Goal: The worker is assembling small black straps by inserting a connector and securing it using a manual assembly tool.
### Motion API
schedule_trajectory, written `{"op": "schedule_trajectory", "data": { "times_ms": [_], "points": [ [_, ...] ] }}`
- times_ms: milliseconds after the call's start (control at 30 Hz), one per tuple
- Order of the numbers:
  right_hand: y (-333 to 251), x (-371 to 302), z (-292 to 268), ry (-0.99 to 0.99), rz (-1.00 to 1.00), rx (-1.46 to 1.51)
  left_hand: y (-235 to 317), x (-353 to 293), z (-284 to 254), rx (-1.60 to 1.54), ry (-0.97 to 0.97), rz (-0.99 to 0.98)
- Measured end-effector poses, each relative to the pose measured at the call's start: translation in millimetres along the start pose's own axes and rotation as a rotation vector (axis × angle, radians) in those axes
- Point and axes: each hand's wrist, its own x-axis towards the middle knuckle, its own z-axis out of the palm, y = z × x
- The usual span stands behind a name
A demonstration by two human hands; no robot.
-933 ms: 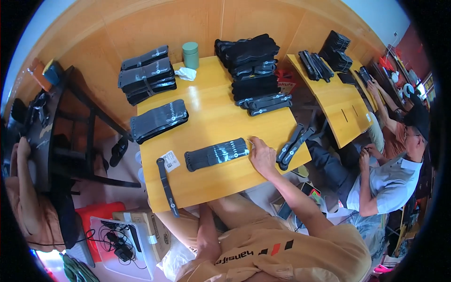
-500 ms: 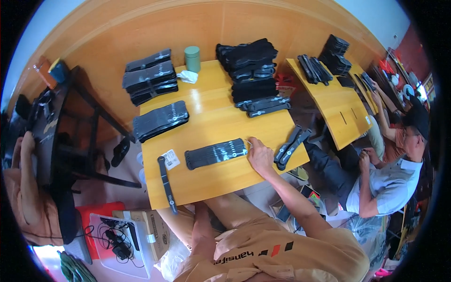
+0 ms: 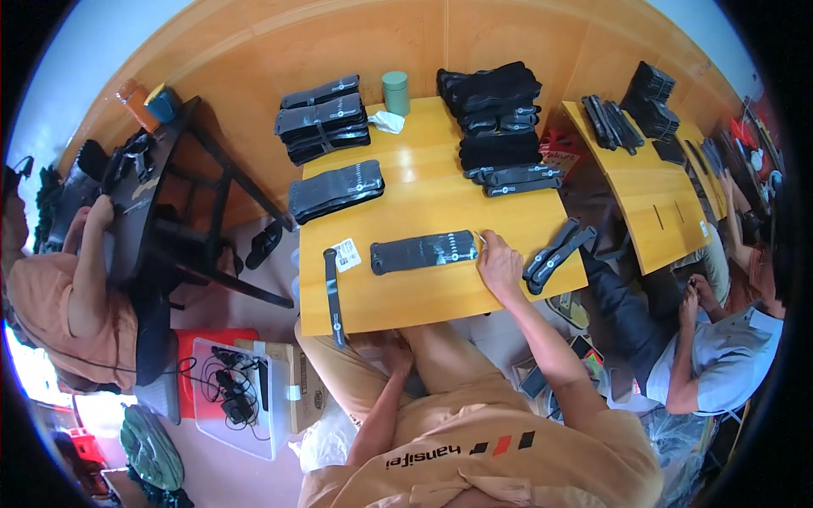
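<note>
My right hand [image 3: 501, 264] rests on the yellow table at the right end of a flat bundle of black straps [image 3: 423, 252]. Its fingers are pinched round a small, thin, pale stick-like thing [image 3: 483, 239], too small to name. My left hand [image 3: 395, 354] is low by my lap at the near table edge, its fingers mostly hidden. A single black strap [image 3: 333, 296] lies on the left of the table, its end reaching over the front edge, beside a white printed label [image 3: 346, 254]. To the right of my right hand, several looped black straps [image 3: 555, 254] lie slantwise.
Stacks of black straps [image 3: 322, 127] stand at the back left, with more black straps [image 3: 500, 157] at the back right. Between them are a green canister [image 3: 395, 93] and crumpled white tissue [image 3: 387, 122]. People sit at side tables. A clear bin of cables [image 3: 241, 398] is on the floor.
The view has swung left, so the table sits further right in the picture. My left hand has shifted a little at my lap. My right hand stays by the strap bundle.
</note>
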Motion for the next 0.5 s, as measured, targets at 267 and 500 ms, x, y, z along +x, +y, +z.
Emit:
{"op": "schedule_trajectory", "data": {
  "times_ms": [267,500],
  "points": [
    [0.7,3.6,4.3,0.037,-0.026,-0.007,57.9,-68.5,-123.1,-0.677,-0.262,-0.233],
    [7.2,0.2,7.8,0.078,-0.027,-0.012,50.9,-106.7,-198.5,0.085,0.546,0.019]
  ]
}}
